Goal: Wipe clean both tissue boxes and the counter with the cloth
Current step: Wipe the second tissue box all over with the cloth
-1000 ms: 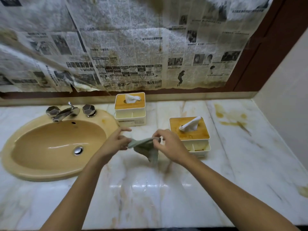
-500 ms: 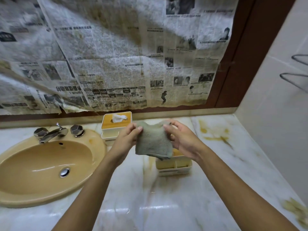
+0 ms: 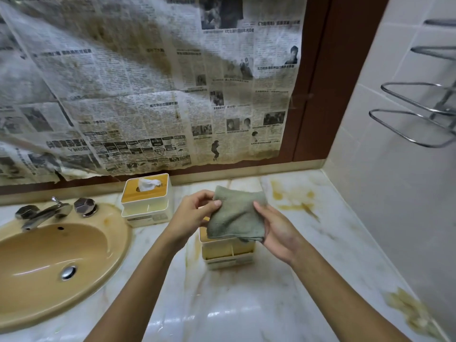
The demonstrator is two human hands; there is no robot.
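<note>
I hold a folded grey-green cloth (image 3: 235,215) in the air with both hands. My left hand (image 3: 192,215) pinches its left edge and my right hand (image 3: 278,230) grips its right side. Right below the cloth stands a cream tissue box (image 3: 228,254) with a wooden lid; the cloth hides most of its top. A second cream tissue box (image 3: 148,203) with a white tissue sticking out stands against the back wall, left of my hands. Both boxes rest on the white marble counter (image 3: 222,304), which carries yellow-brown stains at the back right and near right.
A yellow sink (image 3: 51,262) with a chrome tap (image 3: 47,213) is set in the counter at the left. Stained newspaper (image 3: 148,95) covers the wall behind. A tiled wall closes the right side, with chrome towel bars (image 3: 419,119) on it.
The cloth hung bunched low between my hands; now it is lifted and spread flat. The view has swung right and come closer to the counter.
</note>
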